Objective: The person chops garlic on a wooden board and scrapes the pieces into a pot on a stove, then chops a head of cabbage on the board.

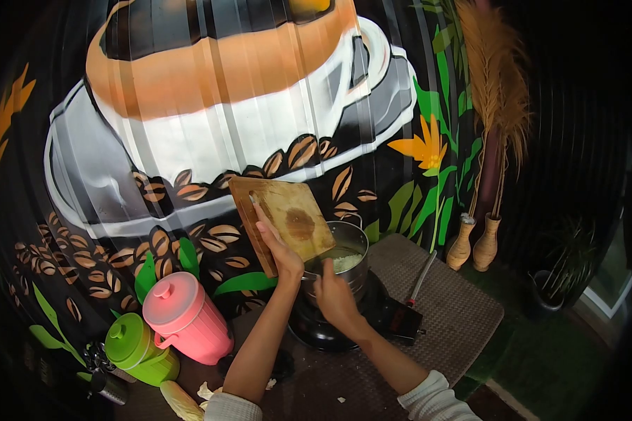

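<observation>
My left hand grips a wooden cutting board by its left side. The board is tilted above the left part of a metal pot, and a dark wet patch shows on its face. Pale chopped pieces lie inside the pot. In front of the pot's near rim, my right hand is closed with its fingers curled; what it holds, if anything, is hidden. Under the pot is a black portable stove.
A pink lidded jug and a green lidded jug stand at left. A pale leafy vegetable and scraps lie near my left sleeve. A hose rises behind the stove on the woven tabletop. A painted wall stands behind.
</observation>
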The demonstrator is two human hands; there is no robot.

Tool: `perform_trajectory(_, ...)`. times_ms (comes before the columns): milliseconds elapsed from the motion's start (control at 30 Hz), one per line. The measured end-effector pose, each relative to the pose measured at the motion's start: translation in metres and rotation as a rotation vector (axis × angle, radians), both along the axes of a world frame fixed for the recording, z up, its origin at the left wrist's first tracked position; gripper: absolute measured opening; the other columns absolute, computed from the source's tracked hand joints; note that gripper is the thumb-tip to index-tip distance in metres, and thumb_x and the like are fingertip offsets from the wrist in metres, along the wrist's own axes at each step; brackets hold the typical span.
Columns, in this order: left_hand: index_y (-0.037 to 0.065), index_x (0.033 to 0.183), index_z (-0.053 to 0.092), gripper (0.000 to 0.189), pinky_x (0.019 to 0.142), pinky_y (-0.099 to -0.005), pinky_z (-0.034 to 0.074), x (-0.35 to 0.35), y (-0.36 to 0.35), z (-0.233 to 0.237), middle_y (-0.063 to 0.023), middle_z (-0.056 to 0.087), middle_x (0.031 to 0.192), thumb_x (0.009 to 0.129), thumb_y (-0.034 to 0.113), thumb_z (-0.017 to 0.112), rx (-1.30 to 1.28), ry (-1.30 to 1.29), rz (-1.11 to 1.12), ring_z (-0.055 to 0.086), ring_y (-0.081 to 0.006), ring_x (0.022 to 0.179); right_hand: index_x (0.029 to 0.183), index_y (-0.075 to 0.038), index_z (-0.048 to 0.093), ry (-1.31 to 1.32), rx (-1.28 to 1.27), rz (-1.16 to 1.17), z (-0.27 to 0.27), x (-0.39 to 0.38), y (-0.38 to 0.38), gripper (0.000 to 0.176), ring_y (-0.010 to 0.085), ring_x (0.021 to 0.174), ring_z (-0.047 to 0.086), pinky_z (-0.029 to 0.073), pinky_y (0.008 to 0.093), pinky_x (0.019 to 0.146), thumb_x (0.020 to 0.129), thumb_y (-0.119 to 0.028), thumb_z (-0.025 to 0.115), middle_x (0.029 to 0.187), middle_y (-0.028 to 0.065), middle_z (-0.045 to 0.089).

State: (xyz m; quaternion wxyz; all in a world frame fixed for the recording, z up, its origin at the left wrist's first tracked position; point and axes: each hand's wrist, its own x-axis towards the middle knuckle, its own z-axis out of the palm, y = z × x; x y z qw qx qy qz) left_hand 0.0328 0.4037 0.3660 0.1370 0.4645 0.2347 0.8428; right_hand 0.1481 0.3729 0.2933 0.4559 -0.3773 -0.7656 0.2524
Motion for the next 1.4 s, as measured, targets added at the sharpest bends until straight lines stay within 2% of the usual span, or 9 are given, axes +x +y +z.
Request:
perform_trajectory(133,-0.002,0.150,0.014,0.087,0.116,-0.0345,0.009,0.014,-0.013,-0.001,-0.0159,0.019,0.155,0.095,0.066,0.016,-0.036,0.011,0.037,0.017,-0.0260,0.143,0.115,0.013,0.036,-0.049,0.098,0.070,-0.017,-0.009,0.010,0.034,0.0484,0.069,0.061,0.048,0.0530,0.061,0.090,-0.006,0.049,0.072,0.0318,0.060)
perform_trajectory(267,-0.002,0.149,0.014,0.086,0.116,-0.0345,0.010,0.007,-0.012,-0.001,-0.0162,0.020,0.154,0.095,0.065,0.016,-0.016,0.065,0.046,0.018,-0.0262,0.143,0.114,0.013,0.038,-0.164,0.001,-0.155,-0.016,0.008,0.020,0.033,0.0467,0.070,0.062,0.050,0.0511,0.063,0.090,-0.006,0.050,0.071,0.0306,0.061)
perform_trajectory(400,-0.003,0.149,0.014,0.086,0.116,-0.0348,0.010,0.011,-0.009,-0.004,-0.0163,0.021,0.154,0.096,0.064,0.017,-0.004,0.009,0.003,0.019,-0.0263,0.142,0.116,0.007,0.039,0.014,-0.001,-0.058,-0.001,0.004,-0.001,0.031,0.0474,0.071,0.061,0.047,0.0536,0.063,0.091,-0.006,0.051,0.071,0.0309,0.060)
perform_trajectory(467,-0.004,0.149,0.014,0.086,0.116,-0.0353,0.011,0.010,-0.009,-0.008,-0.0164,0.021,0.154,0.096,0.064,0.018,0.028,-0.025,-0.046,0.020,-0.0268,0.142,0.117,0.005,0.039,0.018,0.268,0.138,-0.010,-0.005,0.002,0.031,0.0482,0.070,0.061,0.046,0.0541,0.062,0.092,-0.008,0.051,0.071,0.0314,0.060)
perform_trajectory(633,-0.007,0.148,0.015,0.088,0.116,-0.0352,0.011,0.016,-0.024,-0.003,-0.0182,0.021,0.154,0.095,0.064,0.018,0.042,-0.071,-0.025,0.020,-0.0268,0.142,0.114,0.009,0.038,-0.266,0.009,-0.172,-0.023,0.001,0.030,0.030,0.0483,0.071,0.062,0.051,0.0522,0.066,0.090,-0.006,0.049,0.072,0.0316,0.061)
perform_trajectory(867,-0.009,0.146,0.018,0.092,0.116,-0.0351,0.008,0.014,-0.026,0.001,-0.0201,0.018,0.154,0.094,0.066,0.015,0.046,-0.054,-0.026,0.017,-0.0270,0.143,0.111,0.008,0.037,-0.140,0.095,0.055,0.007,-0.002,0.012,0.026,0.0482,0.068,0.060,0.048,0.0537,0.065,0.093,-0.009,0.046,0.068,0.0323,0.059)
perform_trajectory(1000,-0.003,0.149,0.017,0.079,0.116,-0.0364,0.010,0.011,-0.027,-0.004,-0.0181,0.018,0.155,0.098,0.057,0.018,0.080,-0.068,-0.031,0.018,-0.0277,0.143,0.115,0.012,0.034,-0.170,-0.015,-0.155,-0.024,-0.010,0.051,0.032,0.0513,0.068,0.059,0.047,0.0552,0.066,0.094,-0.009,0.045,0.069,0.0343,0.058)
perform_trajectory(1333,-0.010,0.145,0.020,0.097,0.116,-0.0360,0.005,0.015,-0.038,0.006,-0.0227,0.017,0.154,0.091,0.070,0.011,0.051,-0.053,0.020,0.014,-0.0285,0.144,0.111,0.011,0.036,-0.236,-0.033,-0.197,-0.005,0.006,0.054,0.028,0.0502,0.079,0.062,0.050,0.0535,0.072,0.092,-0.008,0.043,0.079,0.0362,0.061)
perform_trajectory(1400,-0.011,0.145,0.020,0.098,0.116,-0.0360,0.005,0.014,-0.039,0.006,-0.0228,0.017,0.154,0.091,0.070,0.011,0.049,-0.057,0.027,0.014,-0.0286,0.143,0.123,0.013,0.029,-0.247,-0.169,-0.117,0.014,0.011,0.040,0.044,0.0497,0.090,0.062,0.049,0.0530,0.083,0.084,0.000,0.046,0.093,0.0359,0.062)
